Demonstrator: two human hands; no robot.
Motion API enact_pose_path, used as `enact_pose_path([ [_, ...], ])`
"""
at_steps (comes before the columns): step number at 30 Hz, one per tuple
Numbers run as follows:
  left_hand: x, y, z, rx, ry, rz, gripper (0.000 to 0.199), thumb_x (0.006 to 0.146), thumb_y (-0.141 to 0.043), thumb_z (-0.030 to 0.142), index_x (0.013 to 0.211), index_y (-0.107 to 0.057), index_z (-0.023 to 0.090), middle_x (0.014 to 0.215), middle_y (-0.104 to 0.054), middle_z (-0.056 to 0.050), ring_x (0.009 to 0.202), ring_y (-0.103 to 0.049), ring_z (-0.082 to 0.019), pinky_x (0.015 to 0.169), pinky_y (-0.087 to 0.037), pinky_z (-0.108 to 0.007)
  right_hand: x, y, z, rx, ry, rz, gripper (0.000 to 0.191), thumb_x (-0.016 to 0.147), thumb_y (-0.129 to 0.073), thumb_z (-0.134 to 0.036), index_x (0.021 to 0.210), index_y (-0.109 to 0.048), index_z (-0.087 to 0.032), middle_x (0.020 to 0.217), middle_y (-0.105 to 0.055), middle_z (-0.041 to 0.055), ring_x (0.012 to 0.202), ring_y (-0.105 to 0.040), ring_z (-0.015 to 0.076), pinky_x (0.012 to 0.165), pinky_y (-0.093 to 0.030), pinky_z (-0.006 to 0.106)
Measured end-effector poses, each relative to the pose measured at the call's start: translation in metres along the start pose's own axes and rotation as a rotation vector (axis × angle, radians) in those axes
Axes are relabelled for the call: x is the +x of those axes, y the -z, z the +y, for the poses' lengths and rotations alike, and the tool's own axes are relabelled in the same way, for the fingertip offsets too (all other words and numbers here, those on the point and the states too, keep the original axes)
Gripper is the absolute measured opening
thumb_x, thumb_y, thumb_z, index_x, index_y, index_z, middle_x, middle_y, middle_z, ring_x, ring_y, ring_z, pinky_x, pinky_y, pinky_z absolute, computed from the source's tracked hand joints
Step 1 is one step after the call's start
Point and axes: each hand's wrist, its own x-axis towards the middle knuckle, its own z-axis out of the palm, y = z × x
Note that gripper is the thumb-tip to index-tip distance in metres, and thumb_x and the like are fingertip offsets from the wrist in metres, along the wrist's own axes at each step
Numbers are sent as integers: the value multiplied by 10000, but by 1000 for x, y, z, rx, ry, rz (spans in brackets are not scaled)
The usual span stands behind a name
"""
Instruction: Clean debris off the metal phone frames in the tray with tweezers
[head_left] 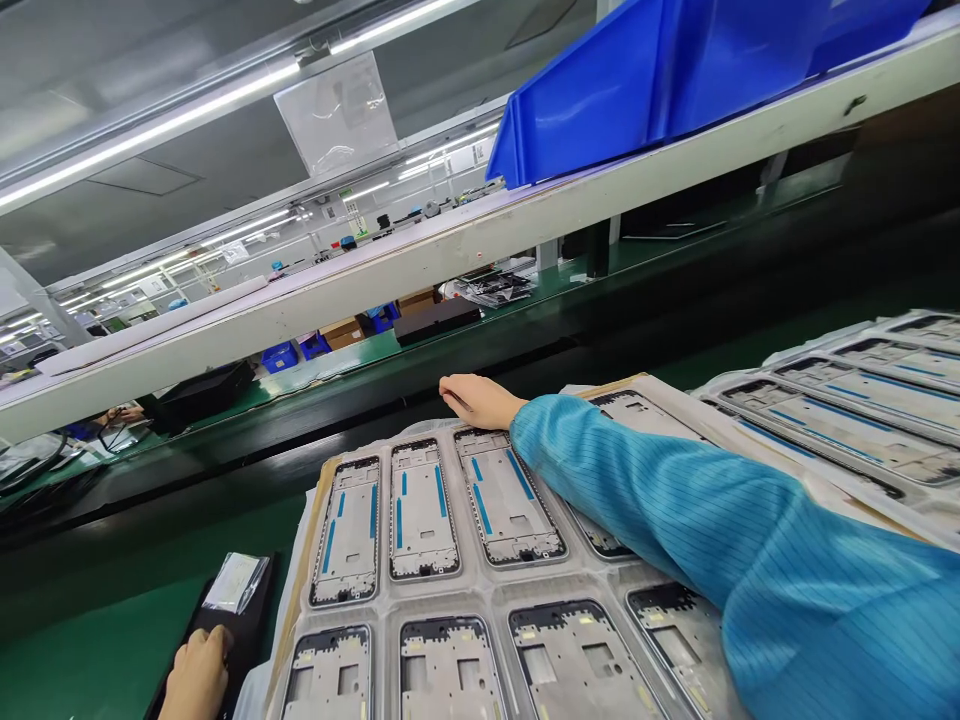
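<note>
A translucent white moulded-plastic tray [480, 590] is set in the foreground, its compartments filled with rectangular silver metal frames edged in black. Blue strips are seen on frames of the far row; small yellow patches are seen on those of the near row. The right hand [484, 402], in a striped blue sleeve [660, 490], is extended across the tray to its far edge, just beyond the third far-row frame [517, 520] from the left. Its fingers are bent; whether anything is grasped cannot be told.

The left hand [199, 675] is placed at a flat black rectangular case [244, 625] left of the tray, fingers curled; a grip cannot be confirmed. A clear plastic packet [236, 582] is laid on the case, just beyond the fingers. The case is supported by a green worktop [90, 640]. A second tray of similar frames [832, 425] is located at right.
</note>
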Motion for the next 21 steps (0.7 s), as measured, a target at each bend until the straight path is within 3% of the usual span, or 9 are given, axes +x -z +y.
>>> enact_pose_path([
  [5, 4, -5, -14, -164, -81, 103, 215, 648, -515, 87, 617, -606, 280, 730, -710, -47, 837, -731, -308, 803, -556, -355, 0, 1, -1, -3, -1, -3, 227, 1003, -607, -353, 1105, -648, -154, 1023, -682, 43, 892, -669, 177, 814, -585, 379],
  [11, 3, -7, -26, -334, -100, 203, 178, 574, -512, 166, 582, -625, 303, 721, -744, -39, 814, -746, -331, 776, -587, -367, 0, 1, -1, 0, 0, -4, 229, 1005, -601, -359, 1100, -647, -156, 1014, -680, 41, 881, -665, 174, 809, -581, 375],
  [17, -4, -1, -26, -415, -101, 239, 266, 708, -434, 284, 610, -678, 322, 757, -781, -48, 820, -764, -333, 772, -606, -388, -1, 2, -1, 4, 7, -9, 237, 1006, -594, -373, 1090, -644, -158, 1002, -675, 38, 862, -657, 169, 799, -574, 368],
  [21, -9, 6, -22, -370, -70, 244, 315, 752, -420, 268, 623, -697, 343, 787, -798, 6, 839, -771, -286, 771, -608, -331, -1, 3, -2, 5, 10, -12, 231, 1005, -600, -366, 1088, -646, -156, 1000, -677, 37, 861, -660, 168, 795, -578, 366],
])
